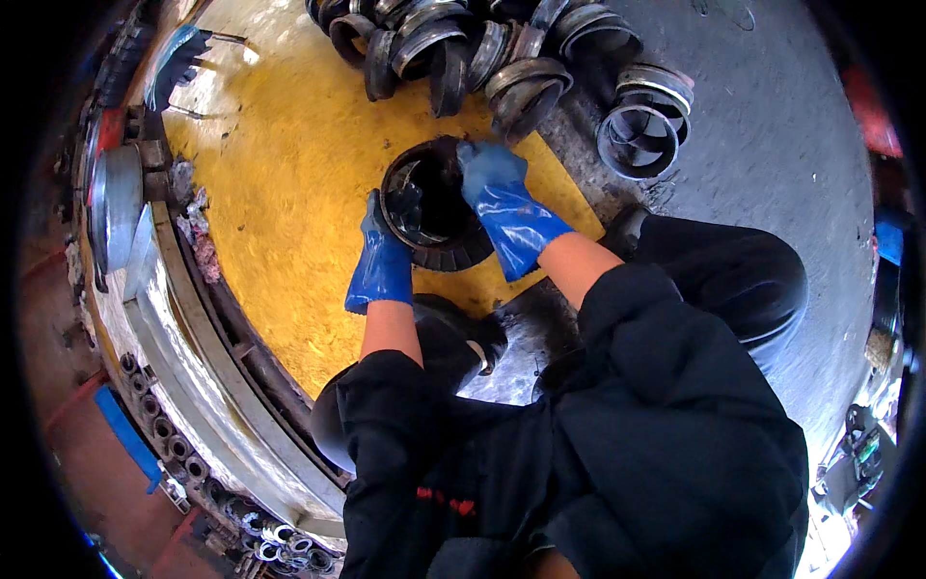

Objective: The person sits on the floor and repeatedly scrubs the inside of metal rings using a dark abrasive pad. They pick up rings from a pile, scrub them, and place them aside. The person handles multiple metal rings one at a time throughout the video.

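A dark, hollow round metal part (pixel 451 256) with a ribbed outer edge is tilted between my hands above the yellow floor, its open end facing up. My left hand (pixel 381 259), in a blue rubber glove, grips the left rim, with gloved fingers showing inside the opening. On the opposite side, my right hand (pixel 503 201), gloved the same way, closes over the upper right rim. Part of its fingers is hidden. Whether the underside of the part touches the floor, I cannot tell.
Several greasy metal rings (pixel 449 72) lie piled ahead on the floor. More rings (pixel 639 143) stand stacked to the right of them. A long metal rail (pixel 207 333) runs along the left, with small rings (pixel 164 429) beyond it. My knee (pixel 743 280) is bent at the right.
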Action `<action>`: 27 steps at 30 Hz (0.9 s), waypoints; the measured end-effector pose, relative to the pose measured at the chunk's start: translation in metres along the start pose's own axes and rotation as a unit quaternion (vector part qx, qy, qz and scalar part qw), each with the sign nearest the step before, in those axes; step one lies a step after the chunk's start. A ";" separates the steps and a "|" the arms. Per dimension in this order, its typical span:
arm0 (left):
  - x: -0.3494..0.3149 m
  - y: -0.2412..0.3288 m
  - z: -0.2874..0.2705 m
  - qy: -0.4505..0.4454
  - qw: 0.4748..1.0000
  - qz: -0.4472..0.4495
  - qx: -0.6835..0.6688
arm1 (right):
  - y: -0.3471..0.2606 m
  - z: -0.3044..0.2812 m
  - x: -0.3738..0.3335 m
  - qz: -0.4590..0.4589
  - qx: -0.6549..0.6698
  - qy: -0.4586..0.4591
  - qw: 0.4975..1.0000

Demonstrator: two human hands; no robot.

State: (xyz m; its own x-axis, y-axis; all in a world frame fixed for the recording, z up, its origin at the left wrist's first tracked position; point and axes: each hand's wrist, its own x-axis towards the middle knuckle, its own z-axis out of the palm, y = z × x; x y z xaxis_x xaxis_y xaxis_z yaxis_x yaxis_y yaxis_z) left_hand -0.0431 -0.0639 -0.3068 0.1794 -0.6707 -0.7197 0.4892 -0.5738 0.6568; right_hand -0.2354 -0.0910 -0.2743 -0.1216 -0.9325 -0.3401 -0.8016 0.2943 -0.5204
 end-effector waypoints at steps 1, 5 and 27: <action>-0.005 0.006 0.003 0.038 0.988 -0.054 -0.139 | -0.001 0.002 -0.007 0.016 -0.009 -0.017 1.000; -0.005 0.006 0.011 0.008 0.989 -0.046 -0.142 | 0.017 0.014 -0.036 0.030 -0.086 -0.038 0.995; -0.071 0.060 0.019 0.000 0.813 0.164 0.559 | 0.063 -0.072 -0.071 -0.036 0.660 -0.190 0.726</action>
State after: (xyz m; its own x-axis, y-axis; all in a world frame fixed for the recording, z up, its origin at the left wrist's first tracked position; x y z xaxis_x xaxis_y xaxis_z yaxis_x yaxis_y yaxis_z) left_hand -0.0422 -0.0596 -0.2119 0.1436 -0.8737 -0.4649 -0.6669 -0.4325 0.6068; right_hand -0.3196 -0.0215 -0.2262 0.2648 -0.9037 -0.3365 0.4910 0.4267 -0.7595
